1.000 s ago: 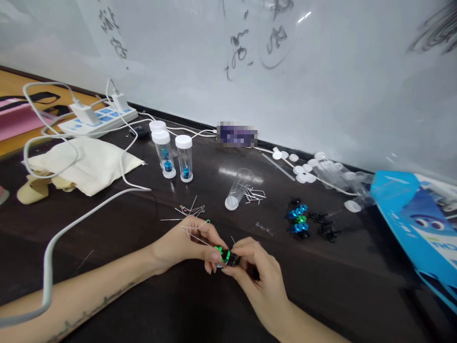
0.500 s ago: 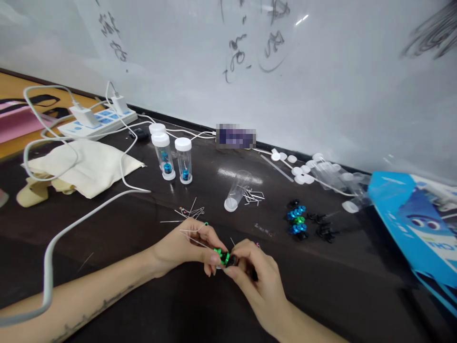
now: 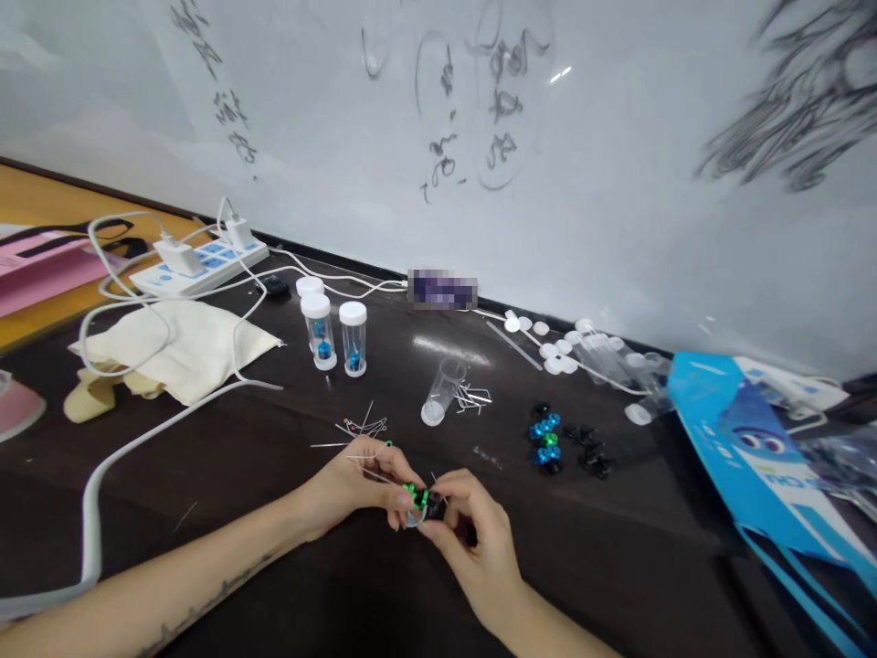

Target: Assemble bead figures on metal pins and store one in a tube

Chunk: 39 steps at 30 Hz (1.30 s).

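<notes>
My left hand [image 3: 363,484] pinches a small ringed green-and-black part [image 3: 415,496] between thumb and fingers. A thin wire with a green end [image 3: 388,444] also sticks out from between these fingers. Closed around the black end of that part is my right hand [image 3: 476,525], its fingertips close to the left ones. A whitish edge shows under the part; what it belongs to is hidden by the fingers. Beyond the left hand lies a loose pile of thin wire pins [image 3: 363,427]. Small blue, green and black ringed pieces [image 3: 546,440] lie to the right, beside small black pieces [image 3: 590,450].
White-capped clear tubes [image 3: 353,340] with blue pieces inside stand at the back left. A clear tube [image 3: 442,393] lies near bent metal keys [image 3: 472,397]. White caps [image 3: 558,352], a blue bag [image 3: 713,411], cloth [image 3: 184,343], cables and a power strip [image 3: 206,274] surround the work.
The camera view has shifted, so the table items appear lower and those on the right further left. Both hands stay together on the green-and-black part, with its angle slightly changed.
</notes>
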Each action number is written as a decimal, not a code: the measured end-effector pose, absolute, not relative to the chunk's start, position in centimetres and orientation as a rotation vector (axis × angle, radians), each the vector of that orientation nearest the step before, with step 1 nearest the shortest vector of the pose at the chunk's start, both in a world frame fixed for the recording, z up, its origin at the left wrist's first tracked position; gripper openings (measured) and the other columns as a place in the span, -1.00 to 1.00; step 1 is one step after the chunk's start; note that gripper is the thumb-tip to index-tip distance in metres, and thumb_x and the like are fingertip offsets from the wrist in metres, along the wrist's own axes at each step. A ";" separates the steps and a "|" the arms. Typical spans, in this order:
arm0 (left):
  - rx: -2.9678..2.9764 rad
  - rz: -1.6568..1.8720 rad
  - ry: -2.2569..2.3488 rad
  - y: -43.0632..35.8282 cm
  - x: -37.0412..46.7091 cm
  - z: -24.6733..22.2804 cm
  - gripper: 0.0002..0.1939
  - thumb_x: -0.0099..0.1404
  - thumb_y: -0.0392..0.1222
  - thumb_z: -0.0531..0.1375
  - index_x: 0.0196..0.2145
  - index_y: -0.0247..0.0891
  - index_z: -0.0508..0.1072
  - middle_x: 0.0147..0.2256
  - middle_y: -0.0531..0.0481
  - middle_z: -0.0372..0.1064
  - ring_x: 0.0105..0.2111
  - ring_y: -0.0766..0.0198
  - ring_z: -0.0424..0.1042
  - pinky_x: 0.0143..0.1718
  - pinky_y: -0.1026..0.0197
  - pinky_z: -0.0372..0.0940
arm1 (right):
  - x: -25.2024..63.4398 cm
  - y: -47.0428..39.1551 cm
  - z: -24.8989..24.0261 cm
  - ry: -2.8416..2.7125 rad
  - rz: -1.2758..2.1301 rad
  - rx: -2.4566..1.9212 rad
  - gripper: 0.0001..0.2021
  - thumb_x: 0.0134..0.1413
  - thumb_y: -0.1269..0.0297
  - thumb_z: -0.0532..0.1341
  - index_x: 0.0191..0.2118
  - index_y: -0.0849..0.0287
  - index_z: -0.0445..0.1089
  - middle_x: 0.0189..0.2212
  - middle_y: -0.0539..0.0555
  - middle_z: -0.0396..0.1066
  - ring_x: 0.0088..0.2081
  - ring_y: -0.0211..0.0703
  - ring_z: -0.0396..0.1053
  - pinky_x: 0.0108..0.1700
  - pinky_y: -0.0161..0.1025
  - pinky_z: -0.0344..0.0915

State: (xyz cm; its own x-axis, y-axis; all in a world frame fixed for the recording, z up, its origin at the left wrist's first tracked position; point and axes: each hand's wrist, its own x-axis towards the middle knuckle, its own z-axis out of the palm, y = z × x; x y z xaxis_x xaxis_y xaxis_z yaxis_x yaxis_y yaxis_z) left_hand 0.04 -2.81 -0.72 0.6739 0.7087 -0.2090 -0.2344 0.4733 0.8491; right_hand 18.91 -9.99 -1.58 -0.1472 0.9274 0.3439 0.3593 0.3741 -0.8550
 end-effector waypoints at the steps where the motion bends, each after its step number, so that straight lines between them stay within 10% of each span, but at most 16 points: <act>1: 0.895 0.628 0.601 -2.8 0.1 -0.5 -0.77 -0.02 -0.26 0.46 -0.38 -0.42 0.59 -0.52 -0.11 0.56 -0.60 0.33 0.48 -0.55 0.37 0.38 | 18.9 -10.0 -1.5 -1.700 0.767 -1.155 -0.85 0.17 0.31 0.24 -0.15 0.11 0.31 -0.28 0.02 0.36 -0.58 -0.36 0.19 -0.53 -0.34 0.18; 39: 0.839 0.661 0.600 -2.0 0.3 -0.8 -0.81 0.02 -0.30 0.43 -0.38 -0.43 0.61 -0.52 -0.10 0.55 -0.59 0.31 0.48 -0.54 0.35 0.38 | 19.5 -9.4 -1.3 -1.726 0.770 -1.153 -0.75 0.33 0.34 0.03 0.03 0.09 0.34 -0.24 0.09 0.39 -0.43 -0.24 0.36 -0.30 -0.22 0.33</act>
State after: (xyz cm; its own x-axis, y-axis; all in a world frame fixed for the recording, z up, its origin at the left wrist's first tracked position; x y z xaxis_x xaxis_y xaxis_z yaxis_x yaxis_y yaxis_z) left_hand 0.33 -2.03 -0.83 0.6491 0.7292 -0.2164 -0.2861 0.4977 0.8188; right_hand 19.51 -9.39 -1.30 -0.1658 0.9279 0.3340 0.3710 0.3726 -0.8506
